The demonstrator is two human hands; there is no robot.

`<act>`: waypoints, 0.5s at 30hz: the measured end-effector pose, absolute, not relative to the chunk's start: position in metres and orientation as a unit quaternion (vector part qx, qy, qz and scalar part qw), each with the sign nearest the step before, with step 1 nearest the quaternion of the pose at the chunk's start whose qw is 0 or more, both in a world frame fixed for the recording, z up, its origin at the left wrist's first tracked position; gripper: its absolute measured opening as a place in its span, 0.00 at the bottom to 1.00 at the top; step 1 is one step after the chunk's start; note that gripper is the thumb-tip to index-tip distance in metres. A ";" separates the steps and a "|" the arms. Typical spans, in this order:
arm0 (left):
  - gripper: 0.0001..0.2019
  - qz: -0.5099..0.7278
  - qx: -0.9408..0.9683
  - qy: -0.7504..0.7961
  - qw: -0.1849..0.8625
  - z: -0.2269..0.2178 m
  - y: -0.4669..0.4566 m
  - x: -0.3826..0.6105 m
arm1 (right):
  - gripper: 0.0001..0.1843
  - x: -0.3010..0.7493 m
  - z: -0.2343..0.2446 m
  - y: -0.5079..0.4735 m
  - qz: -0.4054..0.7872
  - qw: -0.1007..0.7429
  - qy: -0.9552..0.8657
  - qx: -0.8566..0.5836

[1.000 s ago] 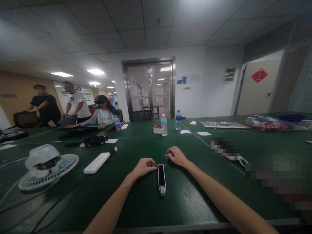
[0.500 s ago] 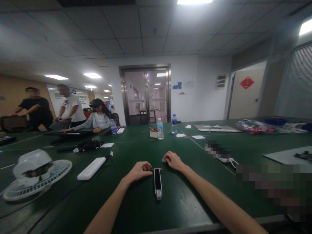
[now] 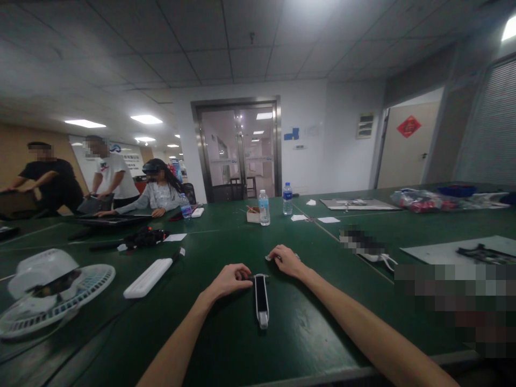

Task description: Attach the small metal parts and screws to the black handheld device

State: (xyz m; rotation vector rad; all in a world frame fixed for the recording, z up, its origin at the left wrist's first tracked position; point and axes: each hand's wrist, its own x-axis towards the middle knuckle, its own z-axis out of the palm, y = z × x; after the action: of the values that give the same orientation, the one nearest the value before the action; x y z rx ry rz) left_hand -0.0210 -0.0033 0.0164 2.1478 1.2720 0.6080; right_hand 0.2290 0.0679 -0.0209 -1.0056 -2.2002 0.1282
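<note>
A slim white object with a long black top [image 3: 262, 295] lies on the green table. It has a thin crossbar at its far end and looks like a miniature scooter. My left hand [image 3: 234, 279] is beside its far end, thumb and curled fingers closed around the crossbar's left end. Farther ahead and to the right, my right hand [image 3: 285, 260] rests low on the table with bent fingers. Under it a small pale thing [image 3: 267, 258] peeks out at the edges; the palm hides most of it.
To my left are a white power strip [image 3: 148, 278] and a white fan part [image 3: 97, 287]. Two bottles, one of them a clear bottle [image 3: 264, 209], stand ahead near a small box [image 3: 252, 216]. A board [image 3: 427, 247] lies right. People are at the far left.
The view has shifted slightly, with the background sitting a little higher and the left-hand things farther left. Both hands and the slim object keep nearly the same places.
</note>
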 end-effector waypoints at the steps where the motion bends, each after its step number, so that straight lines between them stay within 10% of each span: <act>1: 0.22 0.227 0.802 0.475 0.283 0.016 -0.004 -0.021 | 0.14 0.230 -0.019 0.067 0.035 0.375 -0.837 -0.397; 6: 0.22 0.237 0.797 0.480 0.279 0.014 -0.005 -0.020 | 0.14 0.246 -0.013 0.067 -0.057 0.450 -0.727 -0.516; 15: 0.22 0.234 0.794 0.484 0.284 0.021 -0.014 -0.017 | 0.09 0.262 -0.019 0.074 -0.047 0.348 -0.687 -0.636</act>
State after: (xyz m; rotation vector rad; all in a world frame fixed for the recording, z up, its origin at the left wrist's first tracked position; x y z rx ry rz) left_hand -0.0168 -0.0141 0.0209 2.1249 1.2960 0.6269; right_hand 0.2624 0.0740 -0.0190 -1.6485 -1.7818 -0.1209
